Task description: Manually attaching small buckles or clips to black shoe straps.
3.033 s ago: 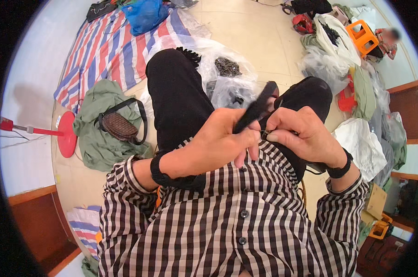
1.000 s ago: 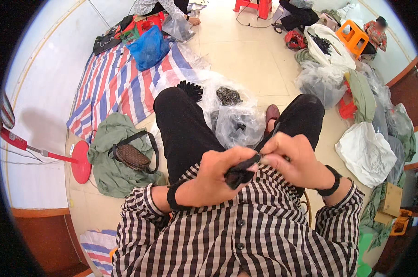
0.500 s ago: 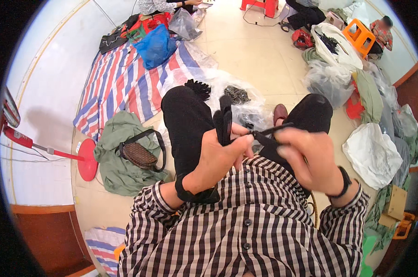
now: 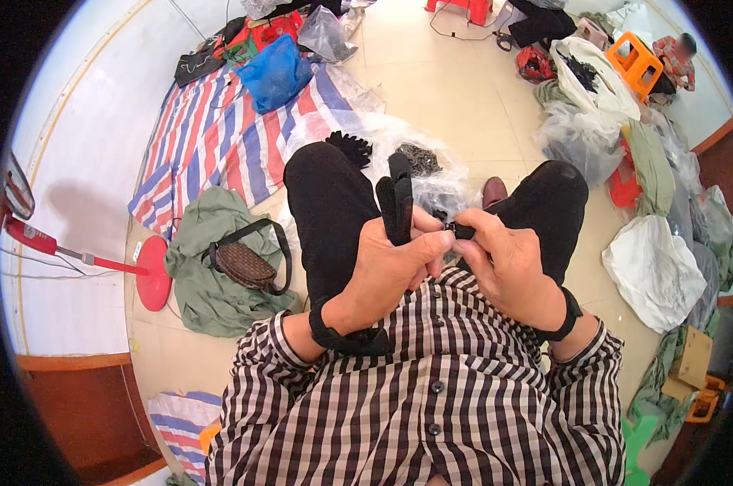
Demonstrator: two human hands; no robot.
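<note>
Above my lap, my left hand (image 4: pixel 389 266) is closed around a folded black strap (image 4: pixel 396 198), whose doubled length stands up past the fingers. Its thumb and fingertips also press at a small dark buckle-like piece (image 4: pixel 461 232). From the other side my right hand (image 4: pixel 508 257) pinches the same piece between thumb and bent forefinger. The fingertips of both hands almost touch there. Fingers partly cover the piece, so its exact shape and how the strap runs through it cannot be made out. Both wrists wear black bands.
Clear plastic sheeting (image 4: pixel 455 174) beyond my knees bears a heap of small dark parts (image 4: pixel 420 160) and a bundle of black straps (image 4: pixel 350 148). Left are a striped tarp (image 4: pixel 220 154), a brown pouch (image 4: pixel 245 266) and a red round base (image 4: pixel 152 274). White sacking (image 4: pixel 656 271) lies right.
My right hand, blurred before with a strap end stretched out to the right, has come in leftward and down to the left fingertips. The left hand keeps its hold. The view has shifted slightly.
</note>
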